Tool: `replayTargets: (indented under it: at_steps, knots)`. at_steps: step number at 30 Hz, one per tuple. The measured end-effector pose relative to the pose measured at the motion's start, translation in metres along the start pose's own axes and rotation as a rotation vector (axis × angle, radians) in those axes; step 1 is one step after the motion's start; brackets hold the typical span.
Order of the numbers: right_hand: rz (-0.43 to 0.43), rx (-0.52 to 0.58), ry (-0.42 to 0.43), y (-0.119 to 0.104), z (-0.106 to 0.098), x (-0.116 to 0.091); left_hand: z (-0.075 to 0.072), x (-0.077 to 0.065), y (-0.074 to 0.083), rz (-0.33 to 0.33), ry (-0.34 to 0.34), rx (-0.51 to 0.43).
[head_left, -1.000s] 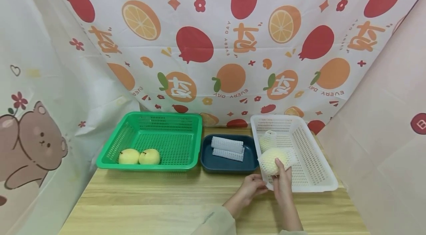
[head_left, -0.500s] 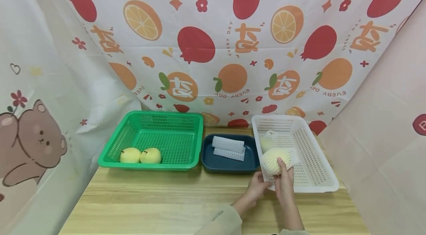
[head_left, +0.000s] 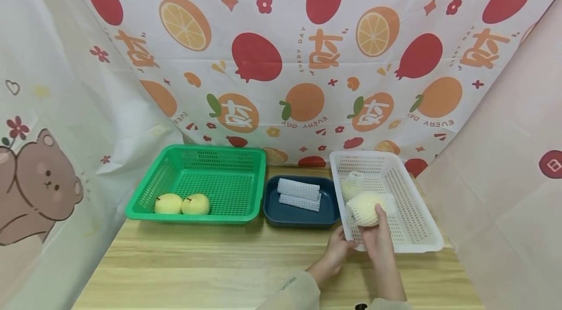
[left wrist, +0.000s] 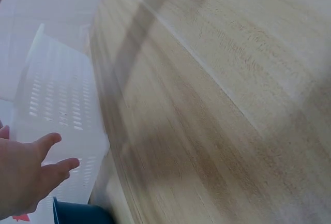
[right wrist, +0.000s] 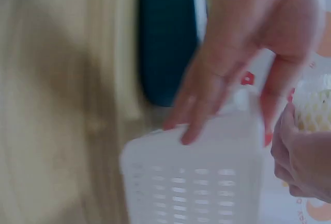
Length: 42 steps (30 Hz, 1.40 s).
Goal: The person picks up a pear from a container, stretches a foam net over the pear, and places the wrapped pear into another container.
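Observation:
In the head view my right hand [head_left: 376, 242] holds a pale yellow pear in a white foam net [head_left: 363, 208] over the near left part of the white basket [head_left: 417, 247]. Its thumb lies along the net. My left hand [head_left: 337, 250] grips the basket's near left corner, thumb over the rim and fingers outside. A second netted pear [head_left: 352, 188] sits inside against the left wall. In the right wrist view, fingers press the basket wall [right wrist: 191, 182] while a hand at the right edge cups the netted pear [right wrist: 315, 107].
To the left stands a green basket [head_left: 197, 219] with two bare pears [head_left: 169, 203] in its near left corner. Between the baskets, a dark blue tray [head_left: 303, 222] holds two flat foam nets [head_left: 299, 189]. Printed cloth [head_left: 281, 120] hangs behind the wooden table [head_left: 197, 271].
The netted pear has shifted slightly right and turned more level, with my right thumb moving right along it. My left hand has slid a little right, its thumb now over the basket corner.

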State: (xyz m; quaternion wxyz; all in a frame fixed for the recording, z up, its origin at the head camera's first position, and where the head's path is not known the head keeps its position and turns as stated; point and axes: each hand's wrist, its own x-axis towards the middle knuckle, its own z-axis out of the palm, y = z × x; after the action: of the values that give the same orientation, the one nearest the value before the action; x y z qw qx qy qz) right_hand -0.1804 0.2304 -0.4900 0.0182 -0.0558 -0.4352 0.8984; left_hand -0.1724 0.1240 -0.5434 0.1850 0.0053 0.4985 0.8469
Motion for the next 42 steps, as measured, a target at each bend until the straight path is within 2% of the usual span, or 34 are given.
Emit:
replayTargets:
  at_steps: [5,9,11,12,18,21,26,28,31,38,42]
  knots:
    - [0.054,0.201,-0.208,-0.020,-0.005,0.006,0.000,0.000,0.002,-0.018,0.004,-0.020]
    - [0.093,0.378,-0.314,-0.035,-0.010,0.010,-0.001,-0.002,0.004,-0.031,-0.002,-0.028]
    - [0.096,0.383,-0.332,-0.043,-0.012,0.014,-0.001,-0.002,0.004,-0.033,-0.003,-0.033]
    - [0.091,0.341,-0.337,-0.046,-0.012,0.016,-0.001,-0.002,0.004,-0.032,-0.006,-0.032]
    - [0.108,-0.049,-0.363,-0.063,-0.012,0.033,-0.001,0.000,0.002,-0.022,-0.015,-0.029]
    - [0.111,-0.269,-0.329,-0.066,-0.013,0.041,-0.002,0.000,0.001,-0.024,-0.014,-0.025]
    - [0.044,-0.842,-0.194,-0.059,-0.014,0.063,-0.002,-0.001,0.003,-0.028,-0.004,-0.013]
    - [0.009,-1.078,-0.199,-0.053,-0.017,0.073,-0.002,-0.001,0.004,-0.035,0.003,0.002]
    - [-0.035,-1.315,-0.256,-0.044,-0.023,0.087,-0.001,-0.001,0.006,-0.048,0.009,0.027]
    - [-0.079,-1.600,-0.391,-0.026,-0.049,0.109,0.000,0.000,0.005,-0.055,0.029,0.028]
    - [-0.125,-1.811,-0.400,-0.022,-0.052,0.110,0.000,0.000,0.005,-0.054,0.033,0.034]
